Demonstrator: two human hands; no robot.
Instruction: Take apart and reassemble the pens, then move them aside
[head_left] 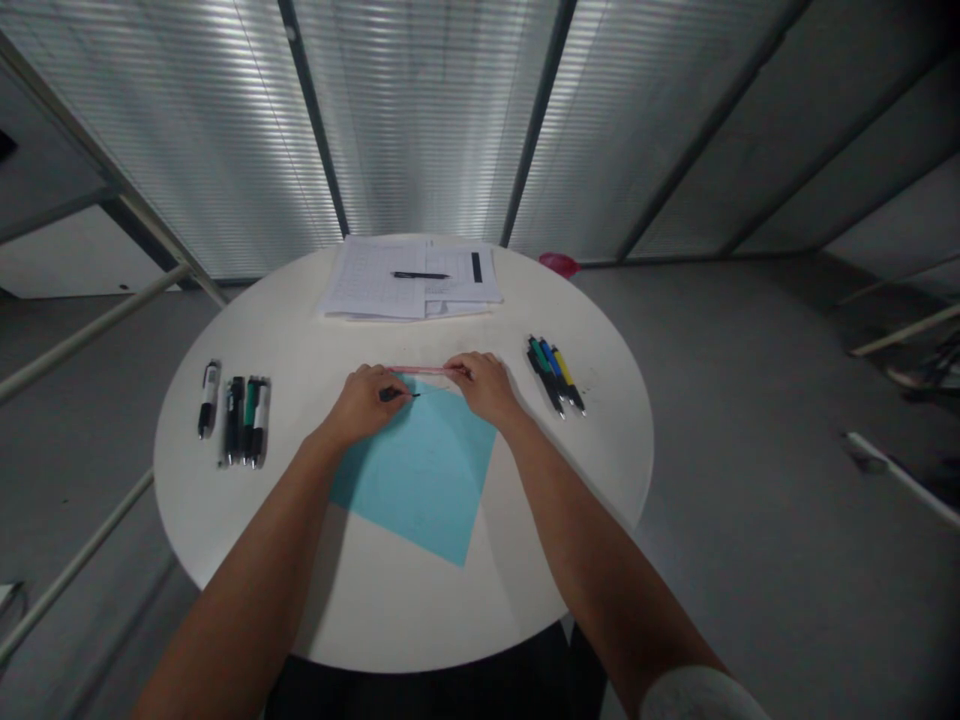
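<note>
My left hand grips a black pen, tip at the blue paper on the table; my right hand pinches the pink strip, which spans between my 2 hands. I seem to be positioning the strip; the next move calls for steadiness.

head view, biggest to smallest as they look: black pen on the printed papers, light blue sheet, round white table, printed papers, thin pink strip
1. Round white table
2. Light blue sheet
3. Printed papers
Unranked: black pen and thin pink strip look too alike
</note>
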